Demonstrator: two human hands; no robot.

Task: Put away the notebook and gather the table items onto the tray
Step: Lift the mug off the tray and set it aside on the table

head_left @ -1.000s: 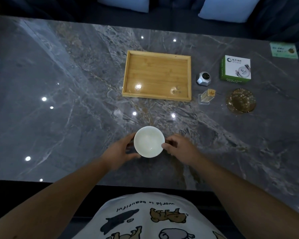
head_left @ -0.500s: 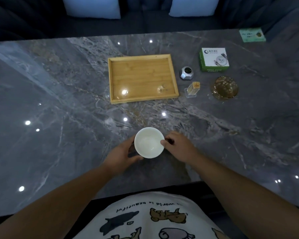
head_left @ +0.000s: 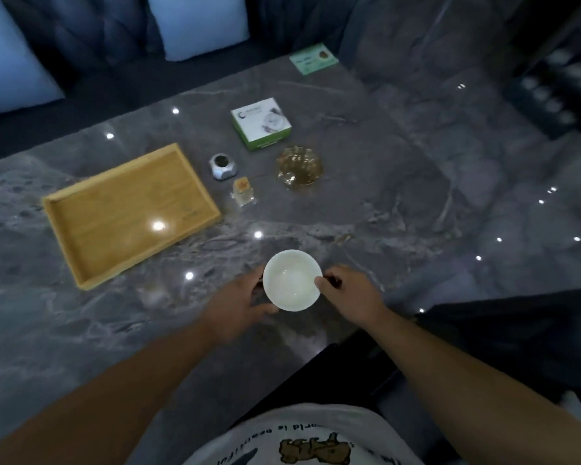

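A white bowl (head_left: 292,280) sits near the front of the grey marble table (head_left: 399,209), held from both sides. My left hand (head_left: 239,305) cups its left wall and my right hand (head_left: 348,295) pinches its right rim. A bare bamboo tray (head_left: 128,213) lies to the far left of the bowl. Beside the tray stand a small silver faceted object (head_left: 222,166) and a clear toothpick holder (head_left: 243,191). Farther right are an amber glass dish (head_left: 299,169) and a green-and-white box (head_left: 261,124). No notebook shows in this view.
A small green card (head_left: 313,58) lies at the table's far edge. A dark sofa with pale blue cushions (head_left: 198,25) runs behind the table. Dark shelving with pale objects (head_left: 557,92) stands at the right. The table's near right corner ends close to my right forearm.
The view has swung to the right, so the tray and small items now sit left and tilted. Both hands stay on the bowl in the same grip.
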